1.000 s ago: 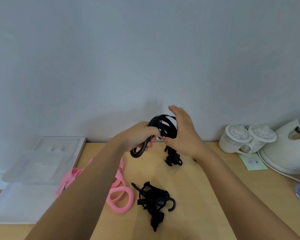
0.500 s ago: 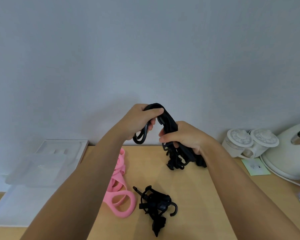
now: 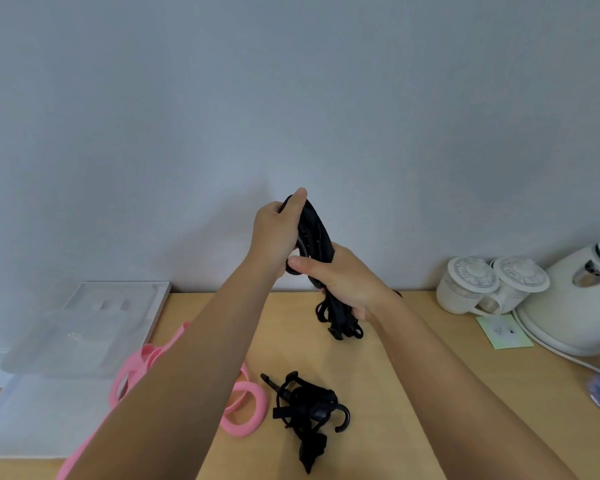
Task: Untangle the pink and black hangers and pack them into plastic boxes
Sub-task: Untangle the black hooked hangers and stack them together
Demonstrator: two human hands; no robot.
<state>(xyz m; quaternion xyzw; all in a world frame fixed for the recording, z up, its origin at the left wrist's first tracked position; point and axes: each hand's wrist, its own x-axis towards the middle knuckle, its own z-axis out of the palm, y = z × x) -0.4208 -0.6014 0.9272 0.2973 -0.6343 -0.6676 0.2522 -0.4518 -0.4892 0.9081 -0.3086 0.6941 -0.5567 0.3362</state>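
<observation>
held black hangers [image 3: 318, 237]: long axis steep, top leaning up-left, lower end dangling below the right fist
left hand [image 3: 276, 233]: wrapped round the top end, thumb poking up
right hand [image 3: 340, 278]: clamped round the middle, just under the left
other black hangers [image 3: 305, 407]: tangled heap on the table [image 3: 413, 393], nearer the camera
pink hangers [image 3: 246, 407]: left of that heap, partly under the left arm
plastic box [image 3: 84, 327]: far left, well apart from both hands

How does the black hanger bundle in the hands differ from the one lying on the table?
The held bundle is gripped by the left hand and right hand; the lying bundle rests on the table untouched. The held bundle looks long and narrow; the lying bundle is a compact clump with one hook sticking out. Both are black.
</observation>
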